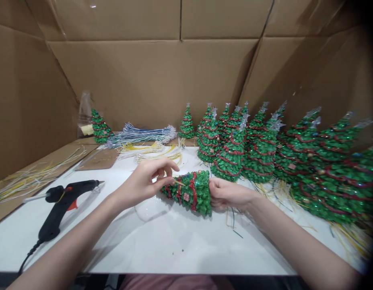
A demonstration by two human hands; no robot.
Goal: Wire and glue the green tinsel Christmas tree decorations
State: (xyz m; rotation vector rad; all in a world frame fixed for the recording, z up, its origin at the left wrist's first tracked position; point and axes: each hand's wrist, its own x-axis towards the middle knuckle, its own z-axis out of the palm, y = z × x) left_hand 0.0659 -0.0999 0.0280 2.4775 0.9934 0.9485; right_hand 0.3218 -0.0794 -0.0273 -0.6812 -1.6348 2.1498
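Two bare hands at one glossy green, cone-shaped tree ornament with red garlands (201,193), tipped on its side over the white counter (138,245).

The right hand (230,194) is closed on the ornament's wide base, fingers curled in; the left hand (151,177) is at the narrow end, thumb and fingers bent close together beside thin yellowish strands (180,183), though whether it pinches them I cannot tell. Left of both hands lies a black glue gun with an orange trigger (58,211); more green trees with clear star tops (230,157) crowd the right.
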